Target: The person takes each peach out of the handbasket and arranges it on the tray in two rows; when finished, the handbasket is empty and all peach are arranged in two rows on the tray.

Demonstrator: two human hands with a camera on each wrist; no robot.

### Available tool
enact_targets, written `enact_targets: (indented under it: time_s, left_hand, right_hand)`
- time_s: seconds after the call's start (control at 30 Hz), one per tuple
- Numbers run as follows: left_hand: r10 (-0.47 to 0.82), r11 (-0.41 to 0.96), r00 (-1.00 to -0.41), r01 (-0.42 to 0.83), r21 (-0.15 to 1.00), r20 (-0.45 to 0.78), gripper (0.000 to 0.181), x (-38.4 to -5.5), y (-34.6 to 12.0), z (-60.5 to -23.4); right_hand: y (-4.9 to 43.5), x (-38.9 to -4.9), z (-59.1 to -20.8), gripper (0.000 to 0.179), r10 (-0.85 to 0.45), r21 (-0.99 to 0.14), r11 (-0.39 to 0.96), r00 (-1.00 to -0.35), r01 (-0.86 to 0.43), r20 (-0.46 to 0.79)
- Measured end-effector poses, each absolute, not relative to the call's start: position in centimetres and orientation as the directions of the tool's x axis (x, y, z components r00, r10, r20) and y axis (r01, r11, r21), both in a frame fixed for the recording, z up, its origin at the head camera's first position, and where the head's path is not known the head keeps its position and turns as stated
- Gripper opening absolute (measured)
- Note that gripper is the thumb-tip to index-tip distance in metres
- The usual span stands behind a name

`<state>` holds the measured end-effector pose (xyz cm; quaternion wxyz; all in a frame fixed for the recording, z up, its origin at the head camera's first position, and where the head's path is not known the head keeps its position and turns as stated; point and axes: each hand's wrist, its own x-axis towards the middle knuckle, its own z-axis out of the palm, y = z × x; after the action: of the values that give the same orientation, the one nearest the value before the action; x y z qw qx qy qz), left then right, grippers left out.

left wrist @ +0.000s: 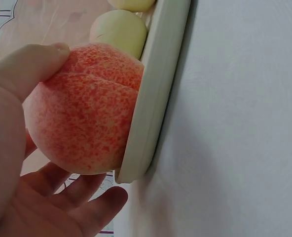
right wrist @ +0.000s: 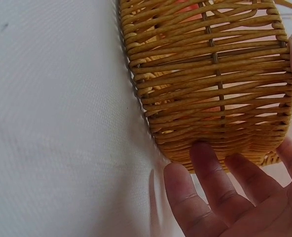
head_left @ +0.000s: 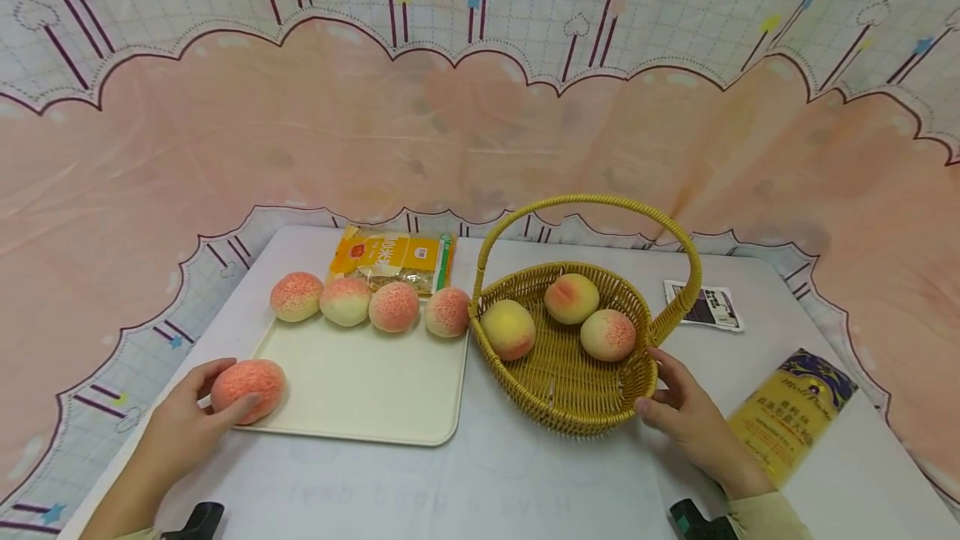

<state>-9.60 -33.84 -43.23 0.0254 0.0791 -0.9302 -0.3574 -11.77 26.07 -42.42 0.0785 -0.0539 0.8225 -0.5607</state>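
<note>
At the near left corner of the cream tray [head_left: 360, 382], my left hand [head_left: 183, 419] holds a reddish peach [head_left: 251, 390] between thumb and fingers. The left wrist view has this peach [left wrist: 87, 113] overlapping the tray's rim, with the thumb across one side and fingertips on the other. My right hand [head_left: 686, 415] grips the right side of a yellow-brown wicker basket [head_left: 562, 407], thumb at its rim. Seen from the right wrist, several fingers [right wrist: 215, 182] lie against the woven wall. Inside the basket are three peaches [head_left: 572, 299], and its tall handle arches above them.
Several more peaches [head_left: 393, 307] line the tray's far edge. Behind them lies a yellow-orange food packet [head_left: 397, 259]. Right of the basket are a small black-and-white packet [head_left: 712, 307] and a gold-and-blue packet [head_left: 787, 415]. A patterned cloth [head_left: 450, 132] hangs behind the white table.
</note>
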Motion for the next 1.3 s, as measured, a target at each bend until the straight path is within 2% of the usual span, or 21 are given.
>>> enact_targets:
  time_s: [0.17,0.37,0.77,1.3]
  left_hand:
    - [-0.158,0.693,-0.985,-0.164,0.703,-0.074,0.085,-9.5,-33.8,-43.5]
    - [-0.148,0.673,-0.986,-0.158,0.722,-0.078,0.088,-9.5,-33.8,-43.7]
    - [-0.129,0.732,-0.985,-0.174,0.659,-0.116,0.09,-9.7,-34.2,-42.8]
    - [-0.129,0.736,-0.979,-0.202,0.646,-0.159,0.095,-9.1,-35.1,-42.7]
  right_hand:
    - [26.1,-11.8,-42.5,0.075,-0.178,-0.932,0.363,-0.982,-0.01,-0.059]
    - [26.2,-11.8,-42.6,0.075,-0.176,-0.932,0.363,-0.983,-0.007,-0.061]
    - [26.2,-11.7,-42.6,0.076,-0.165,-0.931,0.366,-0.984,0.004,-0.069]
    - [26.1,-11.7,-42.5,0.074,-0.176,-0.929,0.37,-0.983,-0.011,-0.058]
